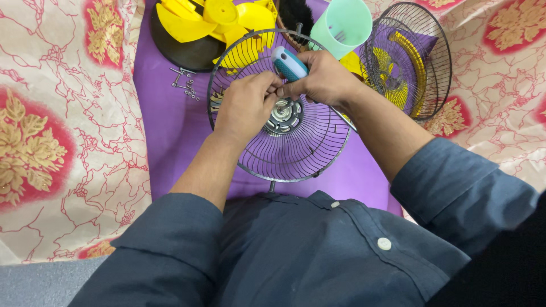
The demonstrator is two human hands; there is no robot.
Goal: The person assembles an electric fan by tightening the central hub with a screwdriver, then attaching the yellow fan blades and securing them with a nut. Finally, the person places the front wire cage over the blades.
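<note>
While my right hand (324, 77) is closed around the blue-and-white handle of a screwdriver (289, 62), I keep my left hand (245, 105) curled with its fingertips pinched together right beside the tool, touching the wires of the rear fan guard (284, 153); whether those fingers hold a small screw I cannot tell, since my knuckles hide it. Both hands sit over the upper half of that round wire guard, just above the silver motor hub (284, 115) showing at its centre, and the guard stands on a purple cloth (165, 131) directly in front of my chest. Judging from how things lie, I reckon the fan is well into being taken apart or not yet far into being put together: the yellow blade (196, 20) lies off its shaft on a dark round base (187, 54) at the far edge of the cloth, the second wire guard (406, 59) rests apart to the right with yellow parts showing behind it, and a small cluster of loose screws (185, 85) lies on the cloth to the left of my work. The fastening at the motor seems to be the step in hand. A pale green cup (344, 25) with something metal inside stands beyond the guard, and a pink-and-gold patterned sheet (68, 125) covers the floor all round.
</note>
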